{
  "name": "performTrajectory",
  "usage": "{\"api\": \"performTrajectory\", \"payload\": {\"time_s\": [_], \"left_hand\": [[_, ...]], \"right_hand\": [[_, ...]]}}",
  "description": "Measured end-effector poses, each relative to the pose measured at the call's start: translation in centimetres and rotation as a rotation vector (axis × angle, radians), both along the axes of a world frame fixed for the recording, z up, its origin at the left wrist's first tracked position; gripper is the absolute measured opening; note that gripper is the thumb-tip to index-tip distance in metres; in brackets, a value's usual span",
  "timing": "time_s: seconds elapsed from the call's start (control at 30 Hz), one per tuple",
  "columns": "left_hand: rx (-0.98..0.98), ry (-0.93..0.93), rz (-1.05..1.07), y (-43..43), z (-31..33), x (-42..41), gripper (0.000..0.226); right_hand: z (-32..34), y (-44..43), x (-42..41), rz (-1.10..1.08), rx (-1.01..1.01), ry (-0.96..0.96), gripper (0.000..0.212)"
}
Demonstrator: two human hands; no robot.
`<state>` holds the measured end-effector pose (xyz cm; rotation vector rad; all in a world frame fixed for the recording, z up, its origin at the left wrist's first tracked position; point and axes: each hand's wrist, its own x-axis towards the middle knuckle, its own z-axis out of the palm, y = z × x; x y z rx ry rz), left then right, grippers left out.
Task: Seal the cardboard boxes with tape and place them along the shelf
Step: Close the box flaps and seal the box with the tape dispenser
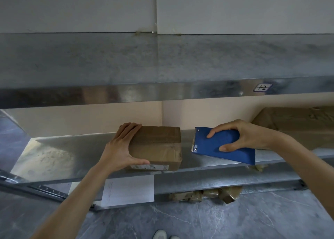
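On the middle shelf point(90, 153), your left hand point(120, 148) grips the small cardboard box point(159, 146); your right hand point(240, 135) holds the blue tape dispenser point(216, 146) just beside it. Steady the box, then press tape along its seam.

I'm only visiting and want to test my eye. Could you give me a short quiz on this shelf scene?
1. Which hand holds the blue tape dispenser?
2. True or false: the left hand grips the small cardboard box.
3. What hangs below the front edge of the shelf? A) a towel B) a sheet of paper C) a key ring

Key: 1 the right hand. 2 true. 3 B.
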<state>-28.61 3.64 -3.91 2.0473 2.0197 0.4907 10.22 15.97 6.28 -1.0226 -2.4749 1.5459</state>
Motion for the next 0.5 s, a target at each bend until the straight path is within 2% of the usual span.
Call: {"api": "performTrajectory", "payload": {"time_s": [0.23, 0.5], "left_hand": [[-0.034, -0.002, 0.001, 0.3, 0.3, 0.1, 0.128], [-0.047, -0.02, 0.001, 0.4, -0.1, 0.0, 0.13]], "right_hand": [[-0.8, 0.1, 1.1, -0.047, -0.031, -0.044, 0.038], [-2.8, 1.5, -1.1, 0.013, 0.001, -0.137, 0.032]]}}
